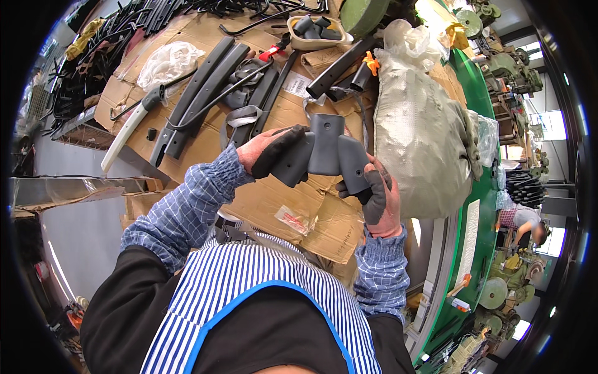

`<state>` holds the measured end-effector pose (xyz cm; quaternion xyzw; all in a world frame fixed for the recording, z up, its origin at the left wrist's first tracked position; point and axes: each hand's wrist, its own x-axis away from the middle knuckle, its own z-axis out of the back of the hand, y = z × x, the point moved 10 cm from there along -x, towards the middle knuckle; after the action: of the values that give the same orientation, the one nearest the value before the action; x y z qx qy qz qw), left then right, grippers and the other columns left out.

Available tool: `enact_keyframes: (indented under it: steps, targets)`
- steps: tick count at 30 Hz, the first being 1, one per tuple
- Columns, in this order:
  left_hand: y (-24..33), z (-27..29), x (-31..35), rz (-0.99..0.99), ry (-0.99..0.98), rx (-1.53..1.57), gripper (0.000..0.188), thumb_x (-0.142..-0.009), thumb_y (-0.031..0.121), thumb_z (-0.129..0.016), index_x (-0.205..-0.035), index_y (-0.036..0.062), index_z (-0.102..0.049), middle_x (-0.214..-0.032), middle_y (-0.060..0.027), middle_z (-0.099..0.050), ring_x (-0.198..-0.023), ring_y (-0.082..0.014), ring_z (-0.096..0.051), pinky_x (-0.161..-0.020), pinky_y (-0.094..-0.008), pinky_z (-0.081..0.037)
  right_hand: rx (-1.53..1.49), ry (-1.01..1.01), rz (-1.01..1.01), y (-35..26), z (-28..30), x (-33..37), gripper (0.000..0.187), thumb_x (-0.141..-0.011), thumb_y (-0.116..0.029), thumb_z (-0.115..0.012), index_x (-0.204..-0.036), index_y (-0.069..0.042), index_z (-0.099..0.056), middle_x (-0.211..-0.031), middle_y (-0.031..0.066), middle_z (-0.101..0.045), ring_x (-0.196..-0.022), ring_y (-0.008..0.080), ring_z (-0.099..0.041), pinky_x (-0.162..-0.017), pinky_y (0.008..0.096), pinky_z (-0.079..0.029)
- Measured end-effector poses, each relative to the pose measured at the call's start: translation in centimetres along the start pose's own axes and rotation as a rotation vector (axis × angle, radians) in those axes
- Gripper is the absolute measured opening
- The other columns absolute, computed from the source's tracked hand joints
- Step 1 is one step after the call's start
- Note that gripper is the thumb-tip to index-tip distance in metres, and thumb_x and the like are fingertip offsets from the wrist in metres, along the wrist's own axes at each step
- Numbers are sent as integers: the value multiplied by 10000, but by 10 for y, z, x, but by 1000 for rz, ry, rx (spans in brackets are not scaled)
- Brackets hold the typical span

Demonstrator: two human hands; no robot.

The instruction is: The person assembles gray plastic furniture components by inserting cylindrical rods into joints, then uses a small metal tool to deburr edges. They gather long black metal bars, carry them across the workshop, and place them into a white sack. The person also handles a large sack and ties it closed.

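Above the cardboard I hold several short, dark grey moulded plastic pieces, bunched side by side. My left hand (271,151), in a pink and black work glove, is closed round the left grey piece (295,161), which has a small hole. Gloved the same way, my right hand (381,194) grips the right grey piece (353,162) by its lower end. Between them stands a middle grey piece (324,144), with a hole near its top. It touches both neighbours; whether the pieces are joined, I cannot tell. My fingers hide parts of them.
Cardboard (261,199) covers the work surface. Long dark grey plastic parts (202,93) lie ahead on the left, beside a clear plastic bag (168,65). A cream tub (317,36) holds similar grey pieces. A bulky woven sack (423,131) lies right; another person (520,218) bends at far right.
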<state>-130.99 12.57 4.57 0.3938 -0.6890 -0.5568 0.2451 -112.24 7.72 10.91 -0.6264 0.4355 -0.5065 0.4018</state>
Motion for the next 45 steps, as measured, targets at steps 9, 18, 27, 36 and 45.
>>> enact_keyframes:
  steps: [9,18,27,36,45]
  targets:
    - [-16,-55,6,427,113,551,573,-1022,490,-455,-1306,-3,-522,-1060,-192,-685,-839,-293,-722,-721,-380,-619,-141,-57,29,-7,26,41,498,-986,-279,-542,-1314,92,-494,-1036,156,-653,-821,243,-702,-723,326,-575]
    - [-4,-121,15,189,-81,-439,481,-940,270,-633,-1327,-2,-543,-1134,-188,-682,-1010,-233,-664,-912,-350,-523,239,-100,-66,45,84,96,563,-815,-61,-716,-1312,74,-490,-1236,120,-604,-1111,203,-602,-972,328,-473]
    - [-46,-54,58,119,114,-782,249,-939,190,-630,-1126,32,-679,-1003,-180,-710,-898,-309,-696,-818,-371,-554,84,82,-248,142,109,132,438,-817,-117,-781,-1177,2,-563,-1132,84,-606,-978,167,-605,-850,289,-500]
    - [-60,159,34,151,389,-1798,457,-853,96,-557,-1308,70,-549,-1372,-174,-505,-1279,-363,-469,-1103,-442,-368,78,389,-217,139,105,165,386,-930,-188,-635,-1235,6,-501,-899,137,-660,-697,230,-663,-613,339,-545]
    - [-59,186,-15,339,50,-1740,615,-685,223,-749,-1276,182,-585,-1257,-117,-524,-1260,-364,-443,-1006,-448,-425,-9,448,-296,132,62,167,486,-887,-163,-660,-1309,16,-498,-1087,134,-641,-829,239,-669,-682,362,-573]
